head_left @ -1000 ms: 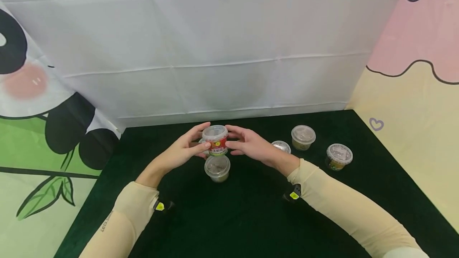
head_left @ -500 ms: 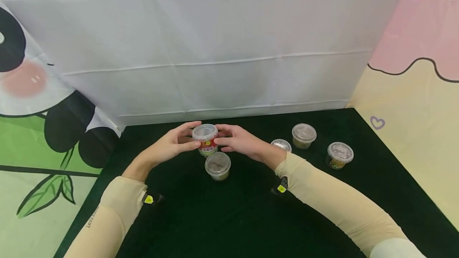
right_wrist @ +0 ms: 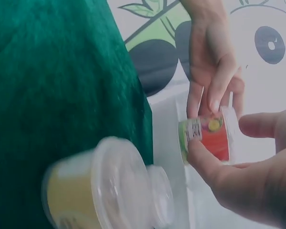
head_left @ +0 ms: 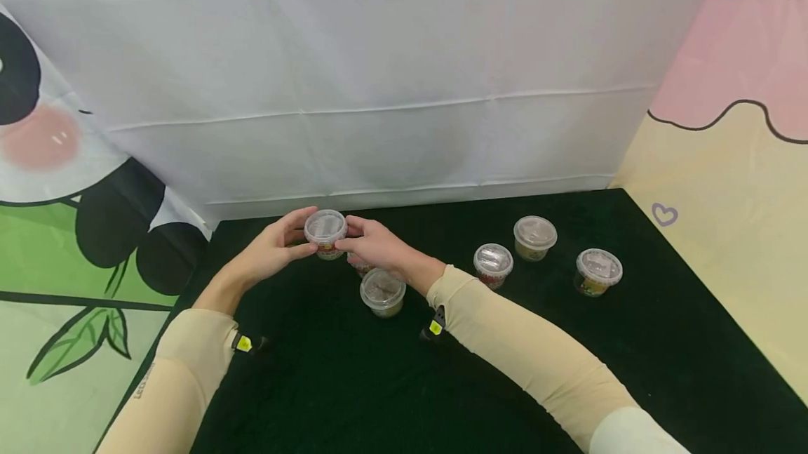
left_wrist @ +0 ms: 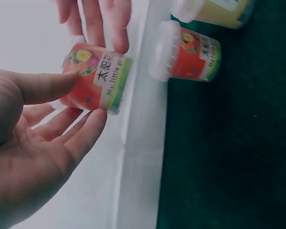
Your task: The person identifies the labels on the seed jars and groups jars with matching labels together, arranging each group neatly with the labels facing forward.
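Note:
A small clear plastic tub with a lid and a red fruit-picture label is held off the dark green cloth, between both hands. My left hand grips its left side, thumb in front and fingers behind. From the right, my right hand holds the same tub with thumb and fingers. Below the right hand, a second red-labelled tub is mostly hidden in the head view. Just nearer stands a lidded tub, which shows a yellowish body in the right wrist view.
To the right on the green cloth stand three more lidded tubs: a reddish one, a yellowish one and one with a yellow-green label. A white cloth wall rises behind the table's back edge.
Both hands have moved left together with the red-labelled tub. The right forearm no longer covers the reddish tub on the right. The other tubs stay in place.

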